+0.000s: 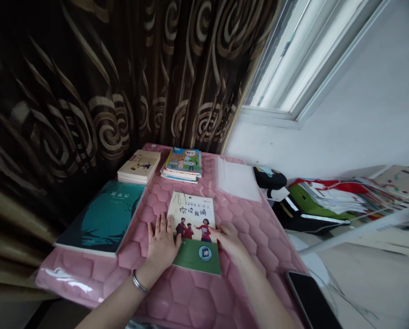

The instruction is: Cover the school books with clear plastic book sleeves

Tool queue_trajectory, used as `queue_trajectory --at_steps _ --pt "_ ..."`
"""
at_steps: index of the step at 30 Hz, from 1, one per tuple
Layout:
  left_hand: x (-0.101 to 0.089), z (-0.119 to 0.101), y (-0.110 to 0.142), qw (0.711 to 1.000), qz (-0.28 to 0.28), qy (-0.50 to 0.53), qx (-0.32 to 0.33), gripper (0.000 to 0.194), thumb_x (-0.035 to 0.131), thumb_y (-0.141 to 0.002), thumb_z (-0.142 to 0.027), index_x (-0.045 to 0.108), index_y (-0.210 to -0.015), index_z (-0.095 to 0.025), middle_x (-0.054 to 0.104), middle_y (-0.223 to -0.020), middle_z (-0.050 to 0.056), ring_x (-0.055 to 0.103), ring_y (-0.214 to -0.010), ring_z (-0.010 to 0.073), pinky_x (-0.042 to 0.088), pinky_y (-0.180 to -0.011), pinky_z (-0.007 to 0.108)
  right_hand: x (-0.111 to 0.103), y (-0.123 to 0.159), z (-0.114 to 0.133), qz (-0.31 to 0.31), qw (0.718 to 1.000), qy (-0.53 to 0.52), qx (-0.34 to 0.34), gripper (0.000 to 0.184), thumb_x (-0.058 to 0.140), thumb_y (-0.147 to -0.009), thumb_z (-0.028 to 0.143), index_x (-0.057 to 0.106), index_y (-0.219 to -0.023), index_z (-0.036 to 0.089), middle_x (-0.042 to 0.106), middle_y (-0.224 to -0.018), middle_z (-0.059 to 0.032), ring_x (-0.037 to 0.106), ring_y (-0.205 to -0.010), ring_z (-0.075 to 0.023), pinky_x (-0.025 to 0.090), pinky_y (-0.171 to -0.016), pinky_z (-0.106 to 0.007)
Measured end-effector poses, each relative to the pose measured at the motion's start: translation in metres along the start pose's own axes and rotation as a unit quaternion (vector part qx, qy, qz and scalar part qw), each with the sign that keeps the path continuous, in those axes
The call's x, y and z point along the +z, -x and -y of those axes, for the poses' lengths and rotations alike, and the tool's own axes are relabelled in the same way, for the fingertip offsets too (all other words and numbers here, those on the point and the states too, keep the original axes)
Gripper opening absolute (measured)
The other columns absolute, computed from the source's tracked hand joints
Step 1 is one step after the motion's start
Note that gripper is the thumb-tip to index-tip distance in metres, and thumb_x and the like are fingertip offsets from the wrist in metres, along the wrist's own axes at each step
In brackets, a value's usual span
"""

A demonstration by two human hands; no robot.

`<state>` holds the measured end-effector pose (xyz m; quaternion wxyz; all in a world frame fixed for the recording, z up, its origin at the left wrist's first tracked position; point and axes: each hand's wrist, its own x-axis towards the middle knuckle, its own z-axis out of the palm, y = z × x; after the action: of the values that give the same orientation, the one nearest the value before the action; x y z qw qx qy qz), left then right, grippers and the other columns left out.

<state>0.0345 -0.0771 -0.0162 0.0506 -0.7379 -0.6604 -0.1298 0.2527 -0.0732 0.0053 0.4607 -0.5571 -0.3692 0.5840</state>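
Observation:
A paperback book (194, 249) with a white and green cover lies flat on a pink quilted table cover (204, 297). Chinese writing and drawn figures show on its front. My left hand (163, 240) rests at the book's left edge, fingers spread and thumb over the cover. A silver bangle (140, 282) circles that wrist. At the right edge my right hand (230, 238) touches the book, a finger reaching onto the cover; its fingers look stretched out, the lower ones partly hidden.
A large teal book (103, 219) lies at left, with a stack of beige books (140, 165) behind it. Colourful textbooks (183, 162) are piled at the back, beside clear plastic sleeves (238, 178). A phone (312, 299) sits front right; papers (331, 196) and bags crowd beyond.

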Motion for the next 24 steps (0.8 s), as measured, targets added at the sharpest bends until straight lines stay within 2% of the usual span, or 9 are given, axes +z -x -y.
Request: queue_trajectory --at_steps 4,8,13,16,19,21,23,24 --pt "-0.002 0.0 -0.001 1.0 0.007 0.002 0.0 0.061 0.043 -0.092 -0.039 0.041 -0.147 -0.012 0.04 -0.152 0.02 0.037 -0.141 0.0317 0.025 -0.115 0.059 0.013 0.004 0.005 0.02 0.996 -0.062 0.061 0.037 0.078 -0.065 0.037 0.071 -0.094 0.015 0.077 -0.092 -0.0119 0.074 -0.087 -0.0301 0.059 -0.08 -0.043" --pt "-0.004 0.0 -0.001 1.0 0.018 -0.003 -0.001 0.062 0.043 -0.093 -0.038 0.039 -0.148 -0.01 0.038 -0.152 0.021 0.036 -0.142 0.0314 0.024 -0.115 0.059 0.02 0.006 0.001 -0.002 0.995 -0.094 0.038 0.035 0.081 -0.054 0.026 0.071 -0.085 0.016 0.078 -0.087 -0.0098 0.074 -0.083 -0.0296 0.057 -0.085 -0.044" --pt "-0.006 -0.001 -0.001 0.999 0.032 0.006 -0.005 0.062 0.043 -0.093 -0.038 0.038 -0.148 -0.01 0.036 -0.153 0.02 0.034 -0.143 0.0314 0.023 -0.116 0.059 0.021 0.007 -0.006 -0.018 0.993 -0.106 0.043 0.039 0.084 -0.049 0.027 0.07 -0.084 0.017 0.078 -0.082 -0.0083 0.074 -0.077 -0.0286 0.057 -0.08 -0.044" --pt "-0.009 0.001 -0.003 0.999 0.035 0.02 -0.008 0.057 0.041 -0.095 -0.037 0.041 -0.147 -0.013 0.04 -0.152 0.017 0.037 -0.141 0.0298 0.027 -0.115 0.058 0.022 0.006 0.002 -0.005 0.994 -0.104 0.028 0.045 0.083 -0.049 0.028 0.069 -0.09 0.016 0.078 -0.086 -0.0084 0.073 -0.078 -0.029 0.057 -0.077 -0.043" --pt "-0.012 0.01 -0.013 0.999 0.02 0.04 -0.018 0.049 0.036 -0.098 -0.033 0.047 -0.143 -0.016 0.047 -0.149 0.014 0.044 -0.136 0.028 0.034 -0.11 0.054 0.016 0.004 0.035 -0.007 0.998 -0.044 -0.035 0.053 0.08 -0.054 0.029 0.066 -0.104 0.018 0.077 -0.096 -0.0073 0.072 -0.085 -0.0288 0.056 -0.078 -0.042" --pt "-0.012 0.019 -0.022 0.998 0.004 0.049 -0.035 0.045 0.036 -0.098 -0.031 0.053 -0.138 -0.016 0.052 -0.145 0.013 0.048 -0.133 0.0279 0.038 -0.108 0.052 0.009 0.003 0.071 -0.015 0.99 0.053 -0.13 0.051 0.075 -0.061 0.031 0.064 -0.109 0.019 0.075 -0.104 -0.0068 0.071 -0.092 -0.0277 0.055 -0.081 -0.04" --pt "-0.009 0.028 -0.03 0.997 -0.015 0.054 -0.047 0.042 0.039 -0.097 -0.029 0.057 -0.132 -0.015 0.055 -0.142 0.014 0.05 -0.131 0.0281 0.04 -0.106 0.051 0.003 0.007 0.109 -0.039 0.954 0.192 -0.229 0.041 0.068 -0.072 0.032 0.062 -0.111 0.021 0.074 -0.106 -0.0062 0.07 -0.092 -0.0255 0.055 -0.077 -0.036" --pt "-0.007 0.031 -0.033 0.997 -0.026 0.056 -0.048 0.04 0.041 -0.096 -0.027 0.059 -0.13 -0.015 0.055 -0.141 0.014 0.05 -0.13 0.0281 0.04 -0.105 0.051 0.001 0.01 0.126 -0.077 0.922 0.264 -0.272 0.037 0.062 -0.079 0.033 0.06 -0.114 0.022 0.074 -0.105 -0.0058 0.07 -0.088 -0.0239 0.054 -0.073 -0.034"
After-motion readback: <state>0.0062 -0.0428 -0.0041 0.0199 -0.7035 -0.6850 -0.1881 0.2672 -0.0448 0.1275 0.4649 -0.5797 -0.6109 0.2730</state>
